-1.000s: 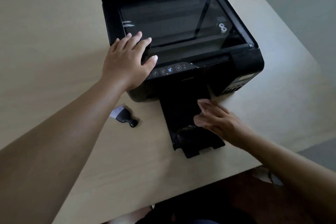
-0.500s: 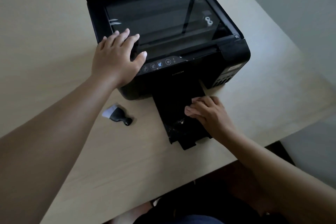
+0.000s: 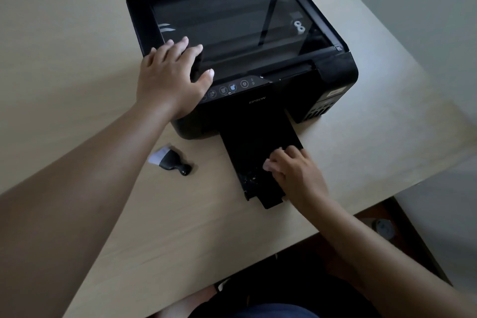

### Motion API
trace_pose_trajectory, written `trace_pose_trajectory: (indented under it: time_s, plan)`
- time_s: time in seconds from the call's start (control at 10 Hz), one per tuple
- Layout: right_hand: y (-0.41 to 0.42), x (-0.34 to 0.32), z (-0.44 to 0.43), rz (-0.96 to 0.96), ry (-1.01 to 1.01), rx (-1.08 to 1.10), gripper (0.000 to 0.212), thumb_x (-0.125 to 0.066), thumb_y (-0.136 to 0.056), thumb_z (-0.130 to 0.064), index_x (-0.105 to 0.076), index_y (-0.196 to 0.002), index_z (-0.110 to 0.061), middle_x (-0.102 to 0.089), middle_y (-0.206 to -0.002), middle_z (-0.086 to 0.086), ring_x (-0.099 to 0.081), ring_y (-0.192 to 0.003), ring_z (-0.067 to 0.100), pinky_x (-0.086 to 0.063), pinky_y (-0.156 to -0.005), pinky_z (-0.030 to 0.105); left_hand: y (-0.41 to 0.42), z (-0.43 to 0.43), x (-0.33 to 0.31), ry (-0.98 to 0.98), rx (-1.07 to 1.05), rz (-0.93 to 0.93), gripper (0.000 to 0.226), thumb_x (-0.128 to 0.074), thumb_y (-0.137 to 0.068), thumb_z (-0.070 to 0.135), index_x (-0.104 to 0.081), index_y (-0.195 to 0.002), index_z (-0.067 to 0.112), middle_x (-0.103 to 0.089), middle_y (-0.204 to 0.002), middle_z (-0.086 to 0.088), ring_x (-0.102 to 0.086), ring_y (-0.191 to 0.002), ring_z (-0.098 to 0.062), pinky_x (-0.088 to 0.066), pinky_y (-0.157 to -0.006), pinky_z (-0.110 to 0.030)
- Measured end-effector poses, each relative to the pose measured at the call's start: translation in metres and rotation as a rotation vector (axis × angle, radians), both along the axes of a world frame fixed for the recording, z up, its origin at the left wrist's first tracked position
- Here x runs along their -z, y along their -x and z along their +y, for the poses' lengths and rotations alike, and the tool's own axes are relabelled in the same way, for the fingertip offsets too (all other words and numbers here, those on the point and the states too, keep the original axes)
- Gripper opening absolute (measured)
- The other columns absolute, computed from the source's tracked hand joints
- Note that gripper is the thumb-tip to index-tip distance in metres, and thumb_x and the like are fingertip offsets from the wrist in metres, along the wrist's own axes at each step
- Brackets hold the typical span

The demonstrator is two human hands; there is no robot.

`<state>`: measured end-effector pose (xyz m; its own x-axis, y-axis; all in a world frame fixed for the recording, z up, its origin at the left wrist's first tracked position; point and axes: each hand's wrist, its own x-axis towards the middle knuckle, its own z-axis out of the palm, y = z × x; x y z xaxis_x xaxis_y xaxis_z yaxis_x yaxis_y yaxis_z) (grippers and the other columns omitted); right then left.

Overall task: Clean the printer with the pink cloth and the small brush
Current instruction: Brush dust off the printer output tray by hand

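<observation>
The black printer (image 3: 335, 72) stands on the table with its scanner lid raised and the glass bare. My left hand (image 3: 170, 80) lies flat on the printer's front left corner, fingers apart, holding nothing. My right hand (image 3: 294, 173) presses down on the extended output tray (image 3: 247, 147), its fingers curled. A small pale patch shows at those fingertips; I cannot tell whether it is cloth or nails. The small brush (image 3: 171, 160), black with white bristles, lies on the table left of the tray. I see no pink cloth clearly.
The pale wooden table (image 3: 77, 46) runs wide to the left of the printer and ends close in front of me. Its right corner lies just beyond the printer, with grey floor (image 3: 438, 201) below.
My right hand went from flat at the tray's right edge to curled on top of the tray, and slid nearer its outer end. My left hand stays on the printer's corner.
</observation>
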<state>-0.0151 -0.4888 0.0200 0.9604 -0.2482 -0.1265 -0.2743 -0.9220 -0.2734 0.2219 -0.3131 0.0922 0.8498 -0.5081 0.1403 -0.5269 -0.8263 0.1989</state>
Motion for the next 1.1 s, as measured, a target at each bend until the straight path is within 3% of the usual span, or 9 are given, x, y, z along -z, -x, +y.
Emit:
trace_pose_trajectory:
  time_s: [0.2, 0.3, 0.4, 0.5, 0.6, 0.7, 0.9, 1.0, 1.1]
  plan:
    - [0.000, -0.003, 0.035, -0.009, -0.195, -0.162, 0.018, -0.057, -0.095, -0.021, -0.073, -0.100, -0.016, -0.061, -0.101, 0.008, -0.054, -0.095, 0.032, -0.049, -0.075, 0.041, -0.001, 0.001, 0.000, 0.009, 0.001, -0.002, 0.066, -0.029, -0.088, 0.065, -0.034, -0.147, 0.035, -0.025, -0.161, 0.003, -0.016, -0.148, -0.020, -0.009, -0.119, -0.043]
    - [-0.003, -0.008, 0.012, -0.146, -0.298, 0.025, 0.011, -0.063, -0.092, -0.022, -0.073, -0.093, -0.019, -0.061, -0.094, 0.002, -0.056, -0.091, 0.028, -0.050, -0.070, 0.038, -0.001, 0.001, 0.000, 0.012, -0.001, 0.001, 0.066, -0.029, -0.088, 0.065, -0.034, -0.147, 0.035, -0.024, -0.161, 0.003, -0.016, -0.148, -0.020, -0.009, -0.119, -0.043]
    - [-0.011, -0.002, 0.024, -0.051, -0.096, 0.144, 0.016, -0.055, -0.094, -0.025, -0.069, -0.100, -0.022, -0.061, -0.104, 0.002, -0.052, -0.098, 0.028, -0.050, -0.074, 0.036, 0.000, 0.001, 0.000, 0.009, -0.004, 0.004, 0.066, -0.029, -0.088, 0.065, -0.033, -0.147, 0.035, -0.024, -0.161, 0.003, -0.015, -0.148, -0.019, -0.009, -0.119, -0.043]
    - [0.001, 0.000, 0.056, 0.040, -0.280, -0.190, 0.016, -0.057, -0.090, -0.024, -0.071, -0.096, -0.019, -0.063, -0.104, 0.004, -0.055, -0.098, 0.027, -0.053, -0.073, 0.037, 0.000, 0.001, 0.000, 0.012, -0.004, 0.003, 0.066, -0.029, -0.088, 0.064, -0.034, -0.147, 0.035, -0.024, -0.161, 0.003, -0.016, -0.148, -0.020, -0.009, -0.119, -0.043]
    - [0.008, 0.001, 0.044, -0.074, -0.244, -0.134, 0.013, -0.063, -0.088, -0.024, -0.072, -0.097, -0.022, -0.063, -0.106, 0.004, -0.053, -0.095, 0.028, -0.050, -0.072, 0.037, 0.000, 0.000, 0.000, 0.017, -0.004, 0.001, 0.065, -0.030, -0.088, 0.064, -0.034, -0.147, 0.034, -0.024, -0.160, 0.003, -0.016, -0.148, -0.020, -0.009, -0.119, -0.043]
    - [-0.003, 0.003, 0.035, -0.054, -0.039, 0.363, 0.020, -0.054, -0.096, -0.028, -0.062, -0.110, -0.017, -0.058, -0.116, 0.009, -0.050, -0.101, 0.032, -0.047, -0.077, 0.040, 0.000, 0.001, 0.000, 0.012, -0.006, 0.002, 0.065, -0.030, -0.089, 0.064, -0.034, -0.147, 0.035, -0.024, -0.161, 0.003, -0.015, -0.148, -0.019, -0.010, -0.119, -0.043]
    - [0.004, 0.003, 0.037, -0.028, -0.066, -0.165, 0.018, -0.055, -0.094, -0.020, -0.066, -0.108, -0.019, -0.056, -0.120, 0.008, -0.052, -0.100, 0.033, -0.048, -0.078, 0.042, 0.000, 0.002, 0.000, 0.007, 0.001, 0.001, 0.066, -0.028, -0.088, 0.065, -0.033, -0.147, 0.034, -0.024, -0.161, 0.003, -0.016, -0.148, -0.020, -0.010, -0.119, -0.044]
    - [0.009, -0.001, -0.015, -0.094, -0.055, 0.299, 0.017, -0.055, -0.098, -0.023, -0.065, -0.112, -0.020, -0.058, -0.114, 0.004, -0.053, -0.101, 0.031, -0.050, -0.074, 0.039, 0.000, 0.003, 0.000, 0.007, 0.004, -0.007, 0.066, -0.028, -0.089, 0.065, -0.033, -0.147, 0.034, -0.024, -0.161, 0.002, -0.016, -0.148, -0.020, -0.010, -0.119, -0.045]
    - [-0.002, 0.002, 0.000, -0.045, -0.038, 0.154, 0.017, -0.054, -0.097, -0.020, -0.066, -0.108, -0.017, -0.057, -0.115, 0.006, -0.053, -0.105, 0.033, -0.051, -0.077, 0.042, 0.000, 0.002, 0.000, 0.006, 0.009, -0.008, 0.066, -0.028, -0.089, 0.065, -0.033, -0.147, 0.034, -0.024, -0.161, 0.002, -0.016, -0.148, -0.021, -0.010, -0.119, -0.045]
